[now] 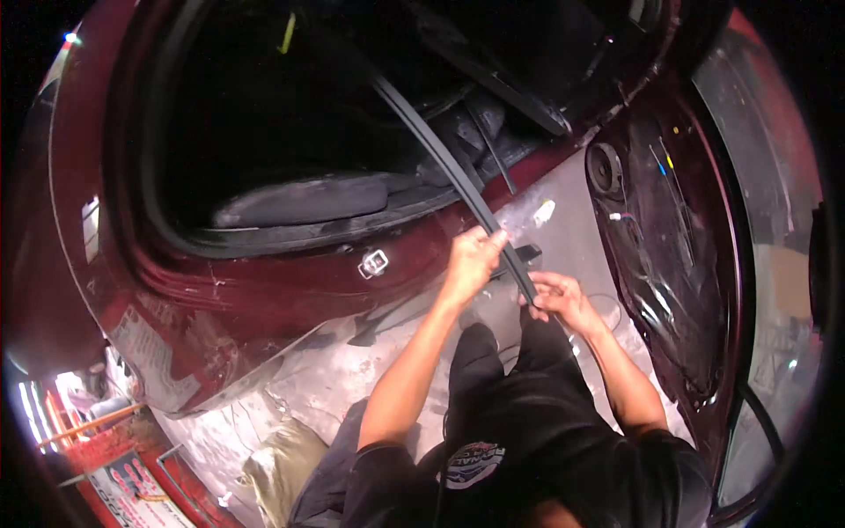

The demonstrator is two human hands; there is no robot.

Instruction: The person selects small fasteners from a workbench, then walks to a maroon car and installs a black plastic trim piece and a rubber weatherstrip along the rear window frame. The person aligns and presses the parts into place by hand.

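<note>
My left hand pinches the black rubber door seal strip, fingers closed around it. My right hand grips its lower end (just below the left). The strip runs up into the maroon car's door opening.

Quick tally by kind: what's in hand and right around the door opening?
Long black rubber strip, held by left hand and right hand: 1
Silver metal latch loop on dark red sill: 1
Open dark red car door: 1
Total: 3
</note>
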